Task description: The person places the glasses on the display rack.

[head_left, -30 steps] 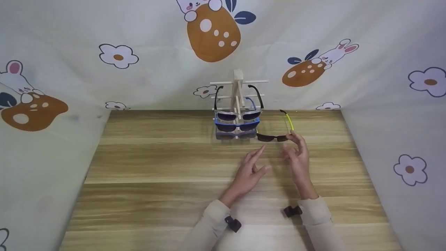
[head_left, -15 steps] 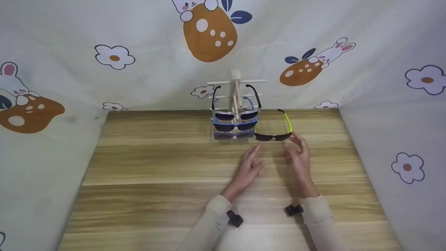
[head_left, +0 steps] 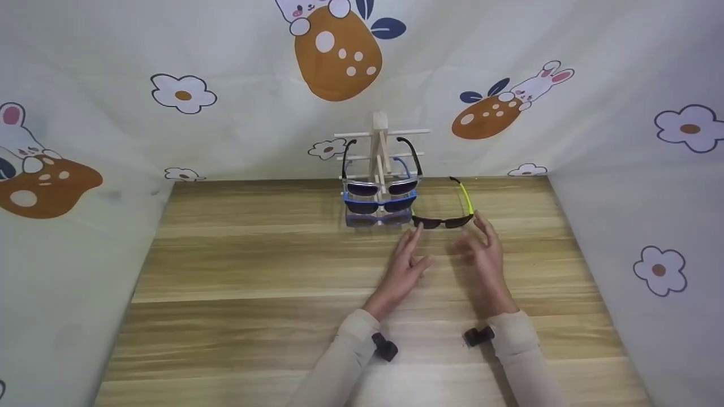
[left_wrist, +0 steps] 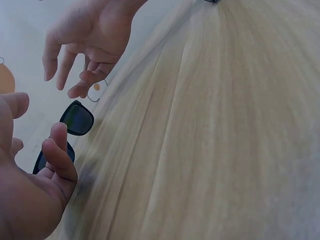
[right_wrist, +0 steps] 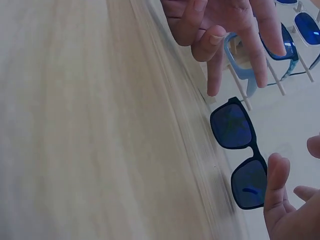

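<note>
A pair of sunglasses [head_left: 442, 223] with a black front and yellow-green temples lies unfolded on the table, to the right of a wooden display stand [head_left: 380, 123]. My left hand [head_left: 399, 274] reaches its extended fingers to the left end of the frame; whether they touch it I cannot tell. At the right corner, by the hinge, are the raised fingertips of my right hand [head_left: 487, 257], with its thumb apart from the frame. Dark lenses [right_wrist: 232, 125] show between both hands in the right wrist view. Neither hand grips anything.
On the stand hang clear-framed sunglasses [head_left: 362, 189] with black temples, a blue pair [head_left: 362, 207] and a translucent bluish pair [head_left: 362, 220] lowest. The stand's topmost wooden rod [head_left: 416, 131] is bare. A printed cloth [head_left: 254, 130] rises behind the table [head_left: 237, 254].
My left hand has moved forward to the left end of the yellow-green sunglasses. The right hand stays by their right corner, its fingers slightly shifted. The head view has drifted a little.
</note>
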`<state>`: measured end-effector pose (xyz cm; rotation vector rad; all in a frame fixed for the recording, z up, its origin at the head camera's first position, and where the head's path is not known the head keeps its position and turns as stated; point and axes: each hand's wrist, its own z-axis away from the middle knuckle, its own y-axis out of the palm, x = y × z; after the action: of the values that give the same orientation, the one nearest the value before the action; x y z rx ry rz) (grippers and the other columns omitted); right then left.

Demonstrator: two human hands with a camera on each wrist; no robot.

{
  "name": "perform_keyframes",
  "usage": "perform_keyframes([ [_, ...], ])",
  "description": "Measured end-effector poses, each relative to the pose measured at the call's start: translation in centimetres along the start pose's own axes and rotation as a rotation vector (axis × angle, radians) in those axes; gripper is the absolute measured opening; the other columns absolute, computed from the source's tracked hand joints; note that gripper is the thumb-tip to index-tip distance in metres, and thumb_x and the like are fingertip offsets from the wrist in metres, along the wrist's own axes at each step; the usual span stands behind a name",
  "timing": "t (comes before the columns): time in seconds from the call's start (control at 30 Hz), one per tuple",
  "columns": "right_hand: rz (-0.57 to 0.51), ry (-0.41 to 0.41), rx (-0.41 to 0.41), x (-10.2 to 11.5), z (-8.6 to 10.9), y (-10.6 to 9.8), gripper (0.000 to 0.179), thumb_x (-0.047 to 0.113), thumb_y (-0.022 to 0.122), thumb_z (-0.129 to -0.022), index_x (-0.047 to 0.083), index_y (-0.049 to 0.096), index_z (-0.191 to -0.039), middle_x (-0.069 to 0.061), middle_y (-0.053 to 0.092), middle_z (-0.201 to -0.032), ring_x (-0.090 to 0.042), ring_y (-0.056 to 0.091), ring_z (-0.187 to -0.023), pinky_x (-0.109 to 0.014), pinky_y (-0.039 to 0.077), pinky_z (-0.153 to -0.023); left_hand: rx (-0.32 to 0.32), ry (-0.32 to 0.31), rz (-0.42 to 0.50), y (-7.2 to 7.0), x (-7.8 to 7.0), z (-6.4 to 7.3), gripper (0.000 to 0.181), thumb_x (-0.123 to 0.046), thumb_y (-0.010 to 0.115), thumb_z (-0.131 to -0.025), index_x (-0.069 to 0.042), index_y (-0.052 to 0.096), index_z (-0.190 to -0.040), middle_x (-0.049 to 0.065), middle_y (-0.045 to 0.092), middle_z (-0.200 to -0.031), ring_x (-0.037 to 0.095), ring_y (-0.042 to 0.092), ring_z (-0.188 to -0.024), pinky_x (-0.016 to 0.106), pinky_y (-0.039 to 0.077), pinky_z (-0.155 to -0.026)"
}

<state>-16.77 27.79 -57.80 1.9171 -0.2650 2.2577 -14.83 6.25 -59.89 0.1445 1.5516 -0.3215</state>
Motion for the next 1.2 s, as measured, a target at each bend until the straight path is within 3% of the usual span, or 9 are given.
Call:
perform_keyframes([
  [0.27, -0.012, -0.004, 0.068, -0.3, -0.8, -0.2, 0.071, -0.002, 0.056, -0.108, 0.011, 0.034, -0.175, -0.018, 0.032, -0.177, -0.02, 0.077, -0.094, -0.027, 0.063, -0.07, -0.024, 0.006, 0.064, 0.2, 3.1, -1.8, 0.077, -0.027, 0.068, -0.112, -0.032, 0.028, -0.178, 0.02, 0.01, -0.184, 0.006, 0.06, -0.073, 0.022, 0.056, -0.069],
  [0.43, -0.003, 0.015, 0.093, -0.5, -1.2, -0.1, 0.074, -0.001, 0.058, -0.107, 0.01, 0.032, -0.176, -0.014, 0.027, -0.181, -0.01, 0.077, -0.091, -0.024, 0.061, -0.069, -0.031, 0.037, 0.083, 0.5, 4.4, -2.9, 0.078, -0.027, 0.069, -0.112, -0.032, 0.027, -0.178, 0.018, 0.01, -0.185, 0.005, 0.061, -0.071, 0.021, 0.058, -0.066],
  [0.77, -0.04, 0.045, 0.107, -0.5, -1.5, -0.2, 0.078, -0.002, 0.059, -0.107, 0.011, 0.027, -0.177, -0.014, 0.021, -0.183, -0.009, 0.076, -0.092, -0.025, 0.063, -0.075, -0.026, 0.024, 0.065, 0.4, 3.3, -3.4, 0.08, -0.024, 0.068, -0.112, -0.021, 0.025, -0.178, 0.02, 0.014, -0.184, 0.006, 0.063, -0.072, 0.023, 0.059, -0.066],
  [0.9, -0.043, 0.055, 0.111, -0.5, -1.5, -0.2, 0.077, 0.0, 0.06, -0.108, 0.01, 0.027, -0.177, -0.014, 0.022, -0.183, -0.01, 0.076, -0.092, -0.025, 0.064, -0.074, -0.03, 0.048, 0.056, 0.2, 2.6, -3.5, 0.079, -0.021, 0.067, -0.112, -0.013, 0.025, -0.177, 0.023, 0.02, -0.182, 0.01, 0.064, -0.071, 0.026, 0.061, -0.066],
  [1.13, -0.064, 0.071, 0.099, -0.7, -1.6, -0.2, 0.078, -0.001, 0.061, -0.107, 0.011, 0.029, -0.176, -0.012, 0.027, -0.181, -0.011, 0.076, -0.091, -0.025, 0.062, -0.072, -0.031, -0.012, 0.061, 0.4, 2.9, -3.8, 0.083, -0.028, 0.069, -0.111, -0.021, 0.022, -0.179, 0.015, 0.018, -0.184, 0.006, 0.06, -0.068, 0.022, 0.057, -0.064],
  [1.2, -0.071, 0.068, 0.105, -0.7, -1.6, -0.3, 0.078, -0.002, 0.06, -0.107, 0.011, 0.028, -0.177, -0.013, 0.028, -0.181, -0.011, 0.076, -0.091, -0.025, 0.062, -0.072, -0.031, -0.003, 0.061, 0.3, 3.0, -3.8, 0.082, -0.028, 0.068, -0.111, -0.019, 0.023, -0.179, 0.018, 0.018, -0.184, 0.007, 0.061, -0.067, 0.023, 0.058, -0.063],
])
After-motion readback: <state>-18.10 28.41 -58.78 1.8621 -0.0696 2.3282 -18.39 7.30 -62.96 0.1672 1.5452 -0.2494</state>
